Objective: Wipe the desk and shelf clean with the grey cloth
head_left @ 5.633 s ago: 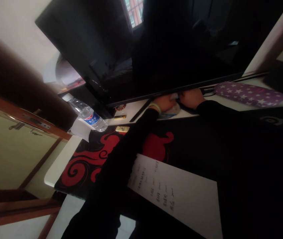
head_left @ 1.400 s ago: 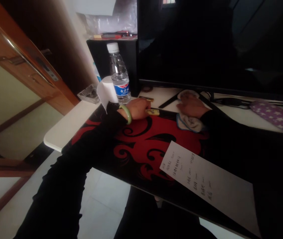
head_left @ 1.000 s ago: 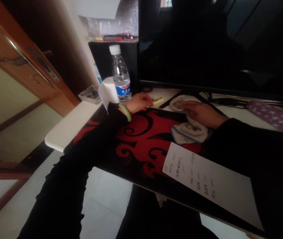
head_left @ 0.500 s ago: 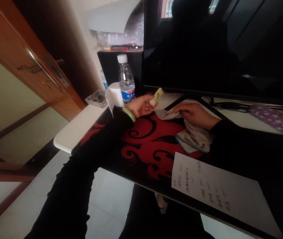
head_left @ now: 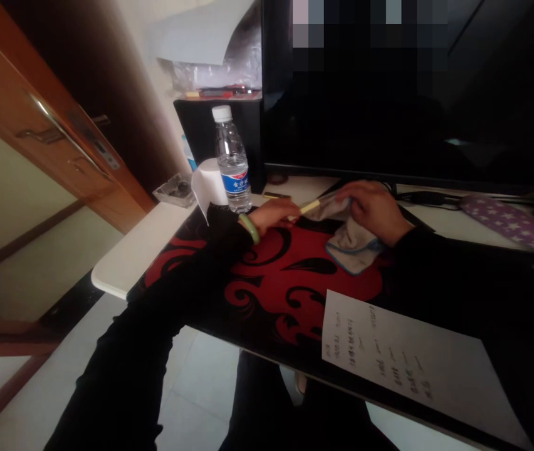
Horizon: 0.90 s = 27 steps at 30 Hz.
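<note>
My left hand (head_left: 271, 217), with a pale green bangle (head_left: 249, 228) at its wrist, is closed on a small yellow box (head_left: 309, 207). The box's outer end meets or overlaps the near edge of a greyish cloth (head_left: 352, 245); whether they touch I cannot tell. Fingers bent, my right hand (head_left: 380, 212) grips the cloth's upper part, while the blue-edged lower part hangs onto the red and black desk mat (head_left: 295, 250). A water bottle (head_left: 235, 172) stands just behind my left wrist.
A white paper roll (head_left: 210, 178) and a clear tray (head_left: 175, 190) are left of the bottle. A large dark screen (head_left: 389, 119) rises behind my hands. A handwritten sheet (head_left: 440, 363) lies at the front right, and a purple starred item (head_left: 506, 222) at the right.
My left hand has turned over, palm now downward, and brought the yellow box lower and toward the cloth. My right hand has bunched the cloth and lifted it slightly.
</note>
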Available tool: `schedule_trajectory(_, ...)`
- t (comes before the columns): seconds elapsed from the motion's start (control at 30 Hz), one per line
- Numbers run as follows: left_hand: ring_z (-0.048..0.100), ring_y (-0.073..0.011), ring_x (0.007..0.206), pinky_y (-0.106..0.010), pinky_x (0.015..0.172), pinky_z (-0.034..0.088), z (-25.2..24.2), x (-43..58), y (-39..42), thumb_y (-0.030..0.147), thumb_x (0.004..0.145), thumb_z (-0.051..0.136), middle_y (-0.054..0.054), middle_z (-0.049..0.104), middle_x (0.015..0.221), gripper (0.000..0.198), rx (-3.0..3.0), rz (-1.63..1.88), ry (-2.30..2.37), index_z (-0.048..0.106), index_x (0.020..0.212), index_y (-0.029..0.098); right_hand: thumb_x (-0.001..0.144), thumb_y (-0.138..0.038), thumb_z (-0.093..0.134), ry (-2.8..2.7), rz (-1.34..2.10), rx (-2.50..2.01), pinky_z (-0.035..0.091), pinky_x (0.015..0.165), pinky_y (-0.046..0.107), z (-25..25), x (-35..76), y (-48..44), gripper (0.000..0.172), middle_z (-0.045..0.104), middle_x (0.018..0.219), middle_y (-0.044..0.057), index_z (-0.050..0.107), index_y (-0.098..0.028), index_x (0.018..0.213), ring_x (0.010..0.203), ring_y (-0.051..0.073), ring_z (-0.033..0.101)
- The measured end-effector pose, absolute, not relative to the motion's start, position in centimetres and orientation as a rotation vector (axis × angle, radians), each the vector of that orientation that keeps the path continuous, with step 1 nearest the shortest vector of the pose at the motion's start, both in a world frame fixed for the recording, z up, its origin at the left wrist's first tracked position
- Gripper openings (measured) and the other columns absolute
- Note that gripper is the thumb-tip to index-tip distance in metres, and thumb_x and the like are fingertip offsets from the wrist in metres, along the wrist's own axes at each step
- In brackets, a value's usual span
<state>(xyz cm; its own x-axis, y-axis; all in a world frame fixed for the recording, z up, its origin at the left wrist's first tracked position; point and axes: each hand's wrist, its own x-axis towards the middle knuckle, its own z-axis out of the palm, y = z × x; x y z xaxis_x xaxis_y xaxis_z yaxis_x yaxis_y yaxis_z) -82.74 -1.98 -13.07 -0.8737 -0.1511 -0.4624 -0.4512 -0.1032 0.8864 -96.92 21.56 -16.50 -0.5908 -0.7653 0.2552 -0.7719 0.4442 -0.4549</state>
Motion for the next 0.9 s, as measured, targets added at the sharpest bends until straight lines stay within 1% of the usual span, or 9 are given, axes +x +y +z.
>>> schedule_trajectory(0.07,0.066,-0.0129,0.076,-0.025,0.079,0.057,-13.1,-82.7,-1.8,0.006,0.081,0.076,-0.001,0.069,0.078,0.014,-0.642,2.047,1.99,0.072,0.074,0.017,0.097,-0.019,0.048,-2.64,0.832,1.332,0.045,0.128,0.059,-17.0,-97.3,20.0,0.05,0.069,0.153,0.016,0.075,-0.019,0.139,0.145,0.036,0.062)
schedule_trajectory(0.13,0.065,-0.0129,0.074,-0.026,0.078,0.056,-13.2,-82.7,-1.7,0.002,0.078,0.077,0.0,0.069,0.076,0.015,-0.628,2.017,2.035,0.072,0.074,0.016,0.099,-0.03,0.052,-2.678,0.732,1.474,0.042,0.131,0.061,-18.0,-97.3,19.2,0.058,0.061,0.164,0.018,0.064,-0.016,0.155,0.155,0.038,0.054)
schedule_trajectory(0.23,0.062,-0.0108,0.066,-0.024,0.074,0.052,-13.4,-82.7,-1.5,0.002,0.081,0.077,0.001,0.068,0.071,0.015,-0.593,1.972,2.089,0.072,0.075,0.015,0.103,-0.043,0.054,-2.7,0.583,1.732,0.038,0.135,0.063,-19.7,-97.6,19.2,0.067,0.051,0.173,0.018,0.054,-0.016,0.164,0.166,0.038,0.041)
schedule_trajectory(0.33,0.06,-0.0097,0.062,-0.024,0.071,0.05,-13.3,-82.7,-1.3,0.0,0.083,0.076,0.002,0.068,0.067,0.017,-0.581,1.946,2.111,0.071,0.076,0.015,0.106,-0.041,0.05,-2.749,0.546,1.707,0.034,0.137,0.062,-20.6,-99.2,18.9,0.06,0.049,0.174,0.019,0.058,-0.013,0.159,0.167,0.038,0.039)
schedule_trajectory(0.5,0.06,-0.0093,0.062,-0.024,0.071,0.05,-13.1,-82.6,-1.1,-0.002,0.085,0.075,0.001,0.068,0.067,0.019,-0.631,1.929,2.124,0.071,0.076,0.014,0.112,-0.04,0.048,-2.976,0.526,1.281,0.033,0.137,0.054,-20.7,-101.4,16.2,0.053,0.057,0.165,0.026,0.062,-0.006,0.149,0.158,0.037,0.049)
schedule_trajectory(0.6,0.062,-0.01,0.065,-0.024,0.073,0.053,-13.1,-82.7,-1.1,0.0,0.085,0.076,0.001,0.068,0.069,0.018,-0.652,1.953,2.108,0.071,0.075,0.014,0.113,-0.042,0.043,-3.001,0.556,1.24,0.035,0.136,0.053,-20.3,-100.2,15.3,0.05,0.058,0.165,0.022,0.065,-0.011,0.146,0.157,0.035,0.051)
schedule_trajectory(0.7,0.065,-0.0111,0.071,-0.024,0.075,0.056,-13.1,-82.8,-1.4,0.007,0.088,0.076,0.0,0.069,0.074,0.014,-0.667,2.03,2.047,0.072,0.078,0.015,0.108,-0.035,0.047,-2.981,0.803,1.388,0.035,0.138,0.053,-19.4,-98.0,15.3,0.043,0.061,0.166,0.013,0.071,-0.019,0.14,0.16,0.033,0.049)
schedule_trajectory(0.8,0.067,-0.0104,0.074,-0.021,0.072,0.054,-13.1,-82.9,-1.8,0.017,0.092,0.076,0.0,0.072,0.083,0.005,-0.709,2.173,1.982,0.074,0.087,0.017,0.104,-0.029,0.052,-2.963,1.416,1.371,0.038,0.136,0.052,-17.9,-96.0,15.5,0.036,0.072,0.153,0.011,0.077,-0.019,0.128,0.153,0.031,0.059)
schedule_trajectory(0.9,0.065,-0.0097,0.073,-0.019,0.069,0.05,-13.6,-82.9,-2.0,0.023,0.091,0.079,0.001,0.073,0.087,0.006,-0.773,2.3,2.017,0.075,0.095,0.02,0.109,-0.037,0.048,-2.749,2.043,1.093,0.046,0.13,0.048,-16.2,-94.4,15.8,0.038,0.075,0.148,0.01,0.077,-0.021,0.127,0.142,0.027,0.067)
